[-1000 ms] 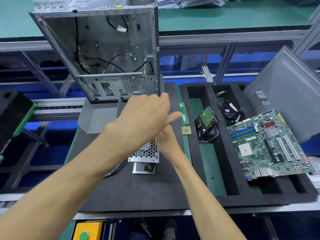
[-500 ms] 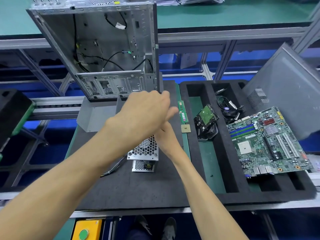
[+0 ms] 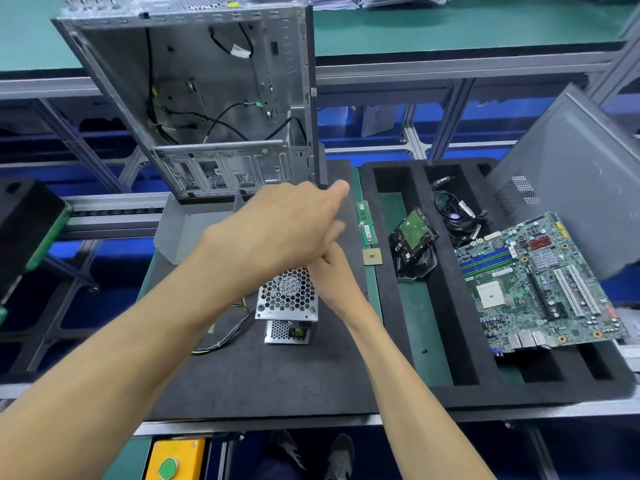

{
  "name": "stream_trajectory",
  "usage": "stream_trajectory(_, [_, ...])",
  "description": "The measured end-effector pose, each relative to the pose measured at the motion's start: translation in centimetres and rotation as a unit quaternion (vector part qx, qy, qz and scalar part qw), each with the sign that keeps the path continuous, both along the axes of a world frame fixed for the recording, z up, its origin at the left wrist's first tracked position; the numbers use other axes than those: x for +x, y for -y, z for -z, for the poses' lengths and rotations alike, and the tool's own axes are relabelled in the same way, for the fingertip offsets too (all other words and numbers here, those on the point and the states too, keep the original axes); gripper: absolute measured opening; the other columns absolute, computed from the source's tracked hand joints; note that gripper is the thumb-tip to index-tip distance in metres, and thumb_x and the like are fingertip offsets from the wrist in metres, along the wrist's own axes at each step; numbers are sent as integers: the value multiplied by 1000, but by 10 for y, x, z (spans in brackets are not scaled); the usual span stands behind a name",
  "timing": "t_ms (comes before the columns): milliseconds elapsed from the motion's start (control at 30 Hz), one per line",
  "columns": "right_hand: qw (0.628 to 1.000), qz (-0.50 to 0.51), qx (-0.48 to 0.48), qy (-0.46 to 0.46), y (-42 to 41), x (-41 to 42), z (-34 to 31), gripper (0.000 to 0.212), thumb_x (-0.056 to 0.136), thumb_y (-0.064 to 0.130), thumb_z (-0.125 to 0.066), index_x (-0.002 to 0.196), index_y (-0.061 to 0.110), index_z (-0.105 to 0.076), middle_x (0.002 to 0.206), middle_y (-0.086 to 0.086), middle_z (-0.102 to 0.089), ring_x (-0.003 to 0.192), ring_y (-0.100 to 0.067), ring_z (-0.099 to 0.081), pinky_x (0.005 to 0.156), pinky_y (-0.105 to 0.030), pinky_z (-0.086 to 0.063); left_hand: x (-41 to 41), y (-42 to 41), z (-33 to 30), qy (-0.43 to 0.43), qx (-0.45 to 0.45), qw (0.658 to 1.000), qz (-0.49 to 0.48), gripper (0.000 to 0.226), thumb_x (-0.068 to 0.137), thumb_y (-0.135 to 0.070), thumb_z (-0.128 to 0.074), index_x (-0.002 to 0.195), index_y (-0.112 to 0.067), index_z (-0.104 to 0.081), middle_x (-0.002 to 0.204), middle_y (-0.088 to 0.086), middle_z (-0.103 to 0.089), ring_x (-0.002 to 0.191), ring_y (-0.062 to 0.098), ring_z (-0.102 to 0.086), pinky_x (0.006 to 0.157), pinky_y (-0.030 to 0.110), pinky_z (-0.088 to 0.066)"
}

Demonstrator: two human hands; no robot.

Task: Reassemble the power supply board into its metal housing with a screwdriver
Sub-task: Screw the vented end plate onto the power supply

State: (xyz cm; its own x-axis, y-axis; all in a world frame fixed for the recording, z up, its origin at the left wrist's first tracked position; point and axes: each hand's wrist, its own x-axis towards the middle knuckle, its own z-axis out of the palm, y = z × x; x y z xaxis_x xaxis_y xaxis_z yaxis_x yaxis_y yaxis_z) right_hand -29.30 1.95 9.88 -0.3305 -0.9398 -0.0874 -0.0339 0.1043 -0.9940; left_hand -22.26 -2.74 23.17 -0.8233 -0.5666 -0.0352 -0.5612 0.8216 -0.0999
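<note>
One power supply, a perforated metal box with a fan grille on top, sits on the black mat at centre, its wire bundle trailing off to its left. One bent grey cover lies just behind it on the mat. Two hands cross above the supply: left hand reaches over from the left, back of hand up, fingers extended loosely toward the right, nothing visible in it; right hand lies under the left, mostly hidden, so cannot tell its grip or whether it holds anything. The hands and left forearm cover the supply's far half. One open PC case stands upright behind the mat, loose black cables inside. Right of the mat, one foam tray with long slots. On the green strip between mat and tray: one RAM stick and one CPU chip, near each other but apart. In the tray: one hard drive with green board up, one tangle of cables, one motherboard lying across the right slots, one small black screw. One grey side panel leans at the tray's far right. One yellow box with green button below the bench edge. Two shoes on the floor. Printing on the boards too small to read
</note>
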Motion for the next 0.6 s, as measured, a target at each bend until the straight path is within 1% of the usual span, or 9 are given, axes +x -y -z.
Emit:
stream_trajectory(67, [1000, -9, -4, -13, 0, 1, 2, 43, 104, 10, -48, 64, 11, -32, 53, 12, -31, 53, -4, -24, 50, -19, -21, 1, 1, 1, 8, -57, 997, -55, 22, 105, -35, -35, 92, -17, -33, 67, -1, -35, 65, 29, -41, 54, 35, -25])
stream_trajectory(133, [1000, -12, -1, -23, 0, 2, 2, 45, 104, 9, -49, 64, 17, -28, 50, 13, -26, 52, -7, -21, 49, -20, -17, 0, 0, 3, 11, -66, 996, -62, 14, 102, -22, -41, 92, -17, -33, 65, -2, -32, 56, 24, -34, 49, 32, -18])
stream_trajectory(167, [1000, -9, -2, -24, 0, 2, 2, 44, 103, 8, -49, 64, 16, -28, 52, 11, -27, 54, -8, -20, 52, -24, -18, 1, 0, 4, 10, -56, 997, -57, 14, 99, -18, -44, 94, -19, -32, 65, -2, -34, 53, 21, -33, 47, 32, -17])
stream_trajectory(233, [1000, -3, -6, -23, 0, 3, 0, 40, 102, 4, -47, 65, 6, -33, 60, -6, -31, 62, -15, -24, 58, -34, -19, 5, 1, 3, 7, -26, 999, -36, 25, 95, -13, -48, 95, -24, -25, 68, 0, -43, 54, 20, -37, 47, 32, -18])
stream_trajectory(300, [1000, -1, -5, -17, -1, 3, -2, 35, 102, 3, -47, 70, -7, -37, 67, -12, -34, 67, -20, -25, 60, -35, -19, 7, 4, -1, 11, 20, 1000, -5, 27, 93, -12, -49, 96, -27, -26, 85, 1, -54, 67, 25, -47, 52, 33, -25])
stream_trajectory(400, [1000, 7, 3, -21, -1, 1, -2, 25, 99, -1, -47, 83, -19, -46, 69, -22, -39, 69, -20, -28, 58, -34, -22, 3, 0, -3, 13, 72, 996, 52, 23, 95, -13, -52, 101, -28, -37, 96, -4, -40, 88, 22, -42, 68, 32, -28])
stream_trajectory(500, [1000, 20, -2, -17, -1, 0, -2, 29, 101, 3, -47, 99, -26, -48, 78, -39, -47, 69, -28, -31, 58, -39, -28, 2, -4, 0, 0, 42, 997, 62, 14, 97, -18, -47, 107, -25, -41, 97, -3, -43, 94, 25, -49, 67, 36, -32])
stream_trajectory(533, [1000, 14, -4, -15, -2, 0, -3, 33, 102, 8, -48, 93, -24, -48, 75, -37, -47, 67, -32, -29, 56, -41, -28, 2, -4, 0, -4, 21, 999, 40, 10, 99, -24, -45, 107, -24, -39, 97, -1, -49, 90, 28, -53, 65, 37, -33])
stream_trajectory(600, [1000, -2, -8, -11, -2, 2, -5, 38, 104, 13, -47, 71, -6, -40, 63, -17, -34, 61, -24, -24, 52, -32, -23, 3, -2, -1, -2, -30, 999, -22, 16, 102, -37, -40, 100, -22, -37, 83, 2, -51, 78, 31, -50, 64, 37, -33])
